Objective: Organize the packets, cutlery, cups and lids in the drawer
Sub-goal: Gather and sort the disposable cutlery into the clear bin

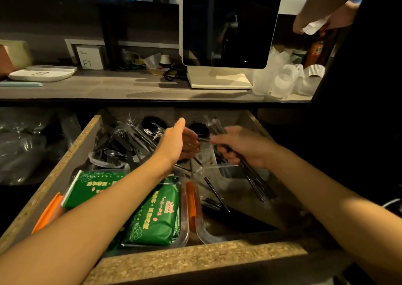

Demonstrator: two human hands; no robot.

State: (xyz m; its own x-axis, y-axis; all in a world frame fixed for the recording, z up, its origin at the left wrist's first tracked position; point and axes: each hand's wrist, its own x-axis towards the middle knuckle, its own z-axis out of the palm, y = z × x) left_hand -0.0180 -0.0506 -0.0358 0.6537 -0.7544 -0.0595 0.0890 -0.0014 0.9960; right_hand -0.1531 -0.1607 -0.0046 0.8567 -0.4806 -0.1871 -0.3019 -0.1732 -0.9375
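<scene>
Two hands gather cutlery: right hand (pixel 243 146) grips black wrapped cutlery (pixel 255 176); left hand (pixel 177 142), fingers relaxed, meets its upper ends. Next, likely bundling them.

Both forearms reach forward side by side, bare to the elbow. The left hand (pixel 174 142) is turned on edge, thumb up and straight, its fingers curled inward toward the right hand. The right hand (pixel 241 146) lies palm down just beside it, fingers curled in a grip, forefinger and thumb pinching toward the left fingers.
</scene>
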